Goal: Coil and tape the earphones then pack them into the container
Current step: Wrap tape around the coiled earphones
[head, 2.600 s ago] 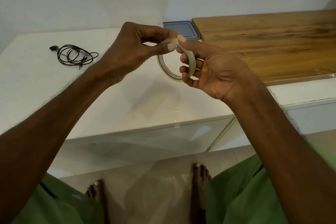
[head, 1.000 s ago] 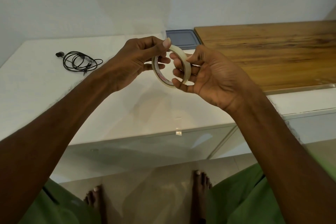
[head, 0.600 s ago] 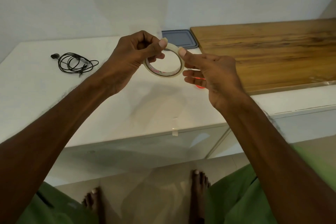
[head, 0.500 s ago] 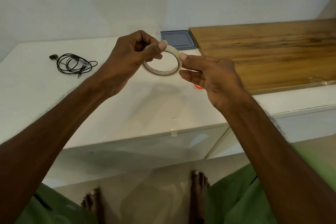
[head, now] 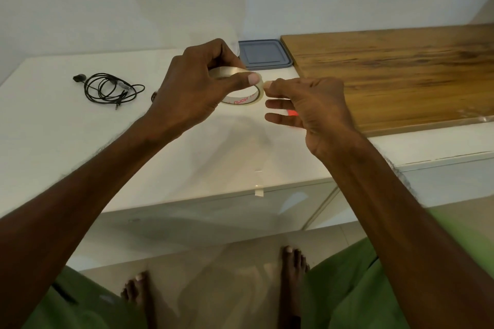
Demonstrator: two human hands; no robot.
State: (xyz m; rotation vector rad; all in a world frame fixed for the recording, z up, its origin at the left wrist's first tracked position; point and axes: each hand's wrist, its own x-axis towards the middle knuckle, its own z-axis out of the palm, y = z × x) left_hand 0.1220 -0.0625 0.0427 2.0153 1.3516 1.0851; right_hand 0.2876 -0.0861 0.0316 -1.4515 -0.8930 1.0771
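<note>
Over the white bench (head: 66,141), the left hand (head: 192,88) holds the tape roll (head: 240,100) in a thumb-and-finger grip. The right hand (head: 312,107) pinches the roll's right edge, lower fingers spread. The loosely coiled earphones (head: 109,88) lie far left, nearer the left hand; the lidded container (head: 263,55) sits beyond.

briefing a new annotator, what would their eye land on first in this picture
Two hands meet mid-frame above the white counter: the left hand grips a tape roll and the right hand pinches at its edge. Coiled black earphones lie far left on the counter, and a grey-lidded container sits at the back beside a wooden board.
</note>
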